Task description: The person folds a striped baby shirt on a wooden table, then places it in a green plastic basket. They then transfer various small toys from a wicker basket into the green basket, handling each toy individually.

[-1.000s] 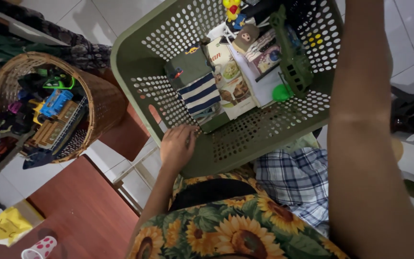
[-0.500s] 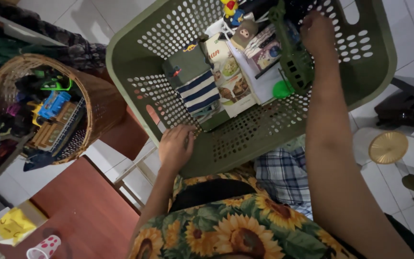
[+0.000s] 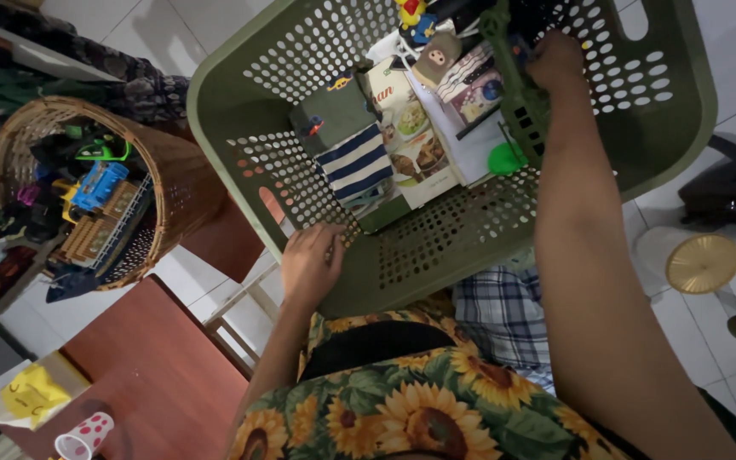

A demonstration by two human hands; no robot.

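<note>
My left hand [image 3: 310,260] rests on the near rim of the olive-green perforated laundry basket [image 3: 436,247], low in the middle of the frame, fingers curled over the edge and gripping it. My right hand [image 3: 555,61] is inside the basket at the upper right, closed around the top of a dark green toy helicopter [image 3: 521,94] that stands against the basket's right wall. Just below the helicopter lies a bright green round disc [image 3: 502,158]. Toward the centre of the basket sit a recipe booklet [image 3: 411,145] with food pictures, a navy-and-white striped cloth [image 3: 353,167] beside it, and a dark green box [image 3: 334,111] above the cloth. A small tan figure [image 3: 436,53] lies near the top edge. At the left of the frame a wicker basket [image 3: 176,183] holds a blue toy truck [image 3: 100,183] among other toys. A red-brown table [image 3: 155,358] fills the lower left, with a dotted paper cup [image 3: 83,436] on it.
</note>
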